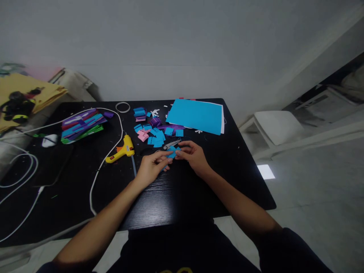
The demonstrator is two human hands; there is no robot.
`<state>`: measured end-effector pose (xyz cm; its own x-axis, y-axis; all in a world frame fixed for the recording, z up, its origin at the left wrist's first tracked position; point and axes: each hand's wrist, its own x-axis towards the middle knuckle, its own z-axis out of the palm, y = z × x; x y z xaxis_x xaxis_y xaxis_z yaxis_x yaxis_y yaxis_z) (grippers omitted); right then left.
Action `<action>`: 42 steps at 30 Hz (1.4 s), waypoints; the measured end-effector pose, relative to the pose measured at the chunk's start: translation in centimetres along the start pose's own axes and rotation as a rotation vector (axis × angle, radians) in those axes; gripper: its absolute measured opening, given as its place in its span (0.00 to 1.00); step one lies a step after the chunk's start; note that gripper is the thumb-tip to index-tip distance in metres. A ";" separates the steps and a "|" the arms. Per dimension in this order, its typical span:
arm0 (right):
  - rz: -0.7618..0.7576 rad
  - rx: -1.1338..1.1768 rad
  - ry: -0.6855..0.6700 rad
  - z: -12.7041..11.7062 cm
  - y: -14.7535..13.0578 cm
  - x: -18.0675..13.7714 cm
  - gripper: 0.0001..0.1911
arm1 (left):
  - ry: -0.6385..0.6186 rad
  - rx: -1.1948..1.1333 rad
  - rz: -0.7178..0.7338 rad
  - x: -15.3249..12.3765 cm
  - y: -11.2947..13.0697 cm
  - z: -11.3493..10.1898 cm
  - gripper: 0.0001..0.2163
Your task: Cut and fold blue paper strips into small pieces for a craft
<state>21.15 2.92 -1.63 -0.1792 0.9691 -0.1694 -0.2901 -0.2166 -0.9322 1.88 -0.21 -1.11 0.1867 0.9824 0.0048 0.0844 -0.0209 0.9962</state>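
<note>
Both my hands meet over the middle of a black table [176,197]. My left hand [152,167] and my right hand [193,153] pinch the same small blue paper piece [172,152] between their fingertips. Just beyond them lie scissors [170,145] and a scatter of small blue, pink and purple paper squares [155,134]. A yellow glue gun [123,150] rests to the left of my left hand, its white cable [109,151] running across the table.
A large blue paper sheet [196,115] lies at the table's far right. A stack of coloured paper [81,125] sits at the far left, with a tape ring [123,107] behind. A white stool [273,129] stands on the floor to the right.
</note>
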 end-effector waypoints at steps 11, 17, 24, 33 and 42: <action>0.223 0.334 0.053 0.5 0.2 -0.2 0.19 | 0.065 0.082 0.140 -0.4 -0.1 0.3 0.16; 0.242 0.325 0.036 0.9 0.4 -0.4 0.19 | 0.080 0.122 0.161 -0.3 -0.2 0.3 0.16; 0.238 0.295 0.066 1.1 0.2 -0.6 0.20 | 0.093 0.162 0.169 -0.4 -0.1 0.4 0.16; 0.192 0.270 0.044 1.1 0.1 -0.6 0.19 | 0.055 0.145 0.119 -0.5 0.4 0.5 0.14; 0.120 0.179 0.033 1.1 0.1 -0.7 0.17 | -0.050 0.018 -0.002 -0.9 0.0 0.8 0.15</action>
<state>20.23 2.09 -1.22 -0.1927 0.9377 -0.2892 -0.4313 -0.3456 -0.8334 2.50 -1.20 -1.14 0.2355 0.9719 -0.0016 0.1027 -0.0232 0.9944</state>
